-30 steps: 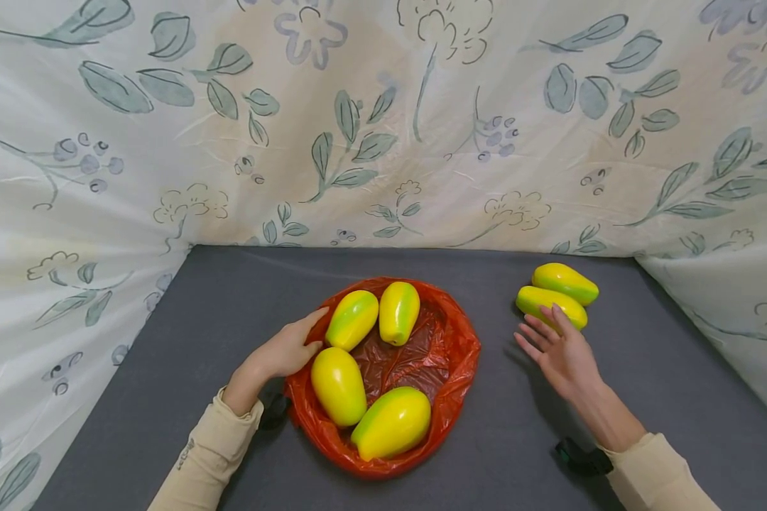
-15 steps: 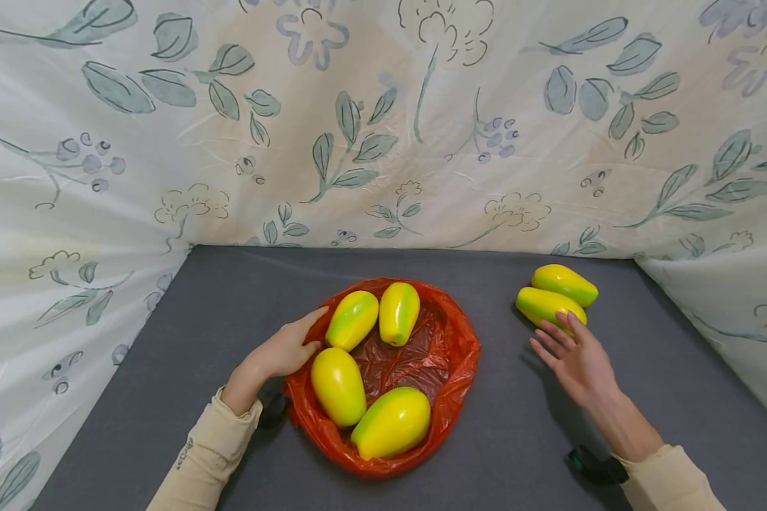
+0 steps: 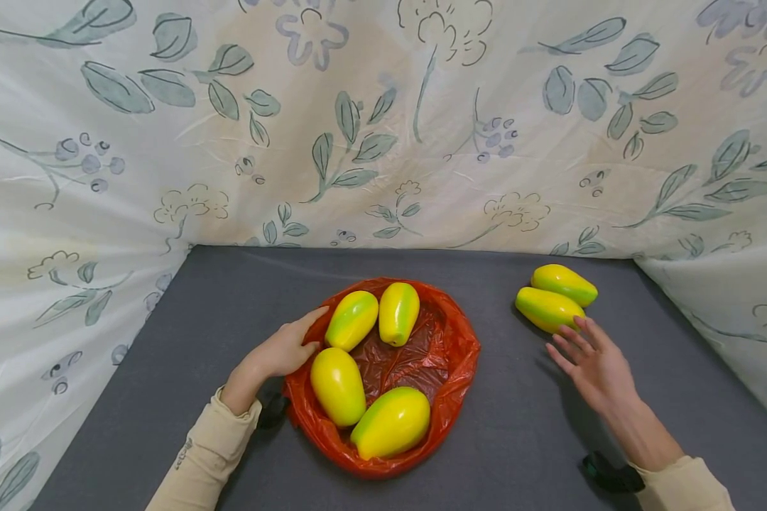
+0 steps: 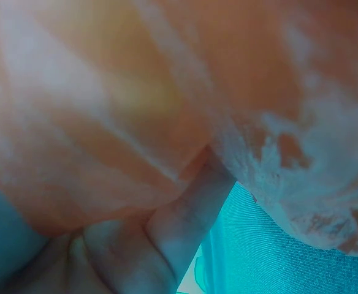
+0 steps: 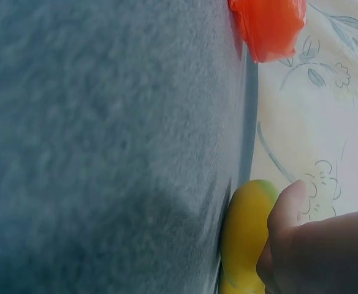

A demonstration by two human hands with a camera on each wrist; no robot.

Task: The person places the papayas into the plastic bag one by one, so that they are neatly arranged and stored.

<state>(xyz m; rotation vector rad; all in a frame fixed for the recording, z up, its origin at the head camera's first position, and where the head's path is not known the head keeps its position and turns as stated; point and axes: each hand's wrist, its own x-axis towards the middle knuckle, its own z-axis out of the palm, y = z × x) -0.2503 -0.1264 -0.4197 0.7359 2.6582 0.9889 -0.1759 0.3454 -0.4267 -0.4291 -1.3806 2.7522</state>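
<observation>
A red plastic bag (image 3: 461, 355), its rim rolled open, stands on the dark table with several glossy yellow-green papayas (image 3: 393, 424) inside. My left hand (image 3: 285, 351) rests against the bag's left side, thumb and fingers spread along its edge; some fingertips are hidden. In the left wrist view, the thumb (image 4: 191, 214) presses against the plastic bag (image 4: 136, 122). Two more papayas (image 3: 550, 309) lie side by side on the table at the right. Next to the nearer one, my right hand (image 3: 601, 369) is held palm up with extended fingers and nothing in it.
A dark grey cloth (image 3: 230, 298) covers the table. Floral fabric (image 3: 358, 142) hangs behind it and along both sides. Dark wrist cameras (image 3: 612, 473) sit under the wrists, near beige sleeves (image 3: 684, 490).
My right hand has moved to the right and toward the near edge, away from the two papayas on the table. The left hand, the bag and the fruit have stayed put.
</observation>
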